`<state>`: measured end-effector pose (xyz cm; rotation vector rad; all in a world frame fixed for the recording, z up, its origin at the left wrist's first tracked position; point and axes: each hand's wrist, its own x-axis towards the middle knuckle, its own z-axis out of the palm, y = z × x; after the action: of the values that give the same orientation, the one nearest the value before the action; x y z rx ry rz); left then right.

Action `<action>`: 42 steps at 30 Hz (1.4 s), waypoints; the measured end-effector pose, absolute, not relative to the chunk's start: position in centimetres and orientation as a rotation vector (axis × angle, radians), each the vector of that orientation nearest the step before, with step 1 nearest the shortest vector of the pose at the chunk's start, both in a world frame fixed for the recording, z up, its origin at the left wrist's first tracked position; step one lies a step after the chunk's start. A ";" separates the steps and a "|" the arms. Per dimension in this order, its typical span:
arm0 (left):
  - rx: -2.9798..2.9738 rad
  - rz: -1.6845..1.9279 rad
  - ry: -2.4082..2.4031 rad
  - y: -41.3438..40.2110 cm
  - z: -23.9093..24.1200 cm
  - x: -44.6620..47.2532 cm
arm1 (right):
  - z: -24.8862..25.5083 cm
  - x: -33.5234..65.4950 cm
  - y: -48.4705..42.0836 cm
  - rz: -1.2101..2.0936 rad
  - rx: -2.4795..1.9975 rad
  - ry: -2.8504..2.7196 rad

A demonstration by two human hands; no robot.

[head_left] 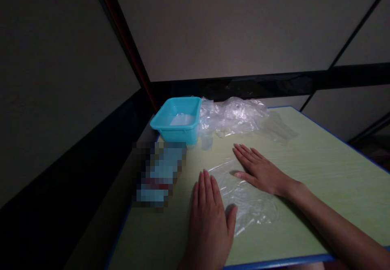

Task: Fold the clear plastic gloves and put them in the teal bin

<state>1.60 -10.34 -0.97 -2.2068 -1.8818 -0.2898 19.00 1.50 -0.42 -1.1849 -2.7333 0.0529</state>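
A thin clear plastic bag (248, 199) lies spread on the table, its surface creased and shiny. On its left edge my left hand (210, 217) rests palm down, fingers stretched forward and thumb out to the side. My right hand (258, 170) lies flat over the bag's far right part, fingers extended to the left and away from me. Neither hand grips anything. The parts of the bag under both palms are hidden.
The pale green table (329, 172) has a blue edge. At its back left stands a turquoise plastic basin (179, 134) holding something whitish. Beside it lie crumpled clear plastic bags (239, 115) and a small translucent cup (207, 141). A pixelated bluish object (163, 170) is at left.
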 end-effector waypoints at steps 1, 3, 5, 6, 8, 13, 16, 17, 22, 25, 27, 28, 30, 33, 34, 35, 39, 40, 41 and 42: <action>-2.206 -0.295 -1.882 -10.3 -1.0 1.6 | -0.4 19.0 1.5 0.049 -1.186 -2.734; -2.204 -0.310 -1.879 -10.3 -1.1 1.6 | -0.5 19.0 1.5 0.045 -1.182 -2.726; -2.208 -0.327 -1.875 -10.3 -1.1 1.6 | -0.6 19.0 1.5 0.048 -1.168 -2.706; -2.211 -0.333 -1.873 -10.3 -1.1 1.5 | -0.6 19.0 1.5 0.052 -1.158 -2.698; -2.209 -0.338 -1.874 -10.3 -1.1 1.5 | -0.6 19.0 1.5 0.062 -1.148 -2.689; -2.205 -0.324 -1.876 -10.4 -1.0 1.5 | -0.5 19.0 1.5 0.064 -1.171 -2.703; -2.207 -0.318 -1.882 -10.4 -1.0 1.5 | -0.6 19.0 1.5 0.057 -1.158 -2.690; -2.206 -0.317 -1.884 -10.4 -1.0 1.5 | -0.7 19.0 1.6 0.055 -1.154 -2.688; -2.205 -0.321 -1.880 -10.4 -1.0 1.5 | -0.7 19.1 1.6 0.048 -1.165 -2.712; -2.204 -0.316 -1.884 -10.4 -0.9 1.5 | -0.5 19.1 1.6 0.047 -1.173 -2.730; -2.199 -0.314 -1.886 -10.4 -0.9 1.5 | -0.5 19.1 1.6 0.050 -1.173 -2.728; -2.197 -0.314 -1.884 -10.4 -0.9 1.5 | -0.5 19.1 1.6 0.051 -1.172 -2.726; -2.196 -0.314 -1.880 -10.4 -0.9 1.5 | -0.5 19.1 1.6 0.048 -1.166 -2.719; -2.200 -0.315 -1.874 -10.4 -0.9 1.5 | -0.6 19.1 1.6 0.038 -1.155 -2.699; -2.200 -0.314 -1.874 -10.4 -0.9 1.5 | -0.6 19.0 1.6 0.038 -1.155 -2.696; -2.199 -0.313 -1.875 -10.4 -0.9 1.5 | -0.6 19.0 1.6 0.039 -1.157 -2.696; -2.198 -0.320 -1.871 -10.3 -0.9 1.5 | -0.5 19.0 1.6 0.051 -1.180 -2.717; -2.199 -0.324 -1.870 -10.3 -0.9 1.5 | -0.5 19.0 1.6 0.051 -1.184 -2.721; -2.201 -0.326 -1.870 -10.3 -1.0 1.5 | -0.4 19.0 1.6 0.050 -1.184 -2.723; -2.203 -0.328 -1.871 -10.3 -1.0 1.4 | -0.4 19.0 1.6 0.051 -1.180 -2.723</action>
<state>1.44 -10.32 -0.98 -2.2030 -1.8712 -0.3284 19.01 1.63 -0.45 -1.1797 -2.7234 0.0508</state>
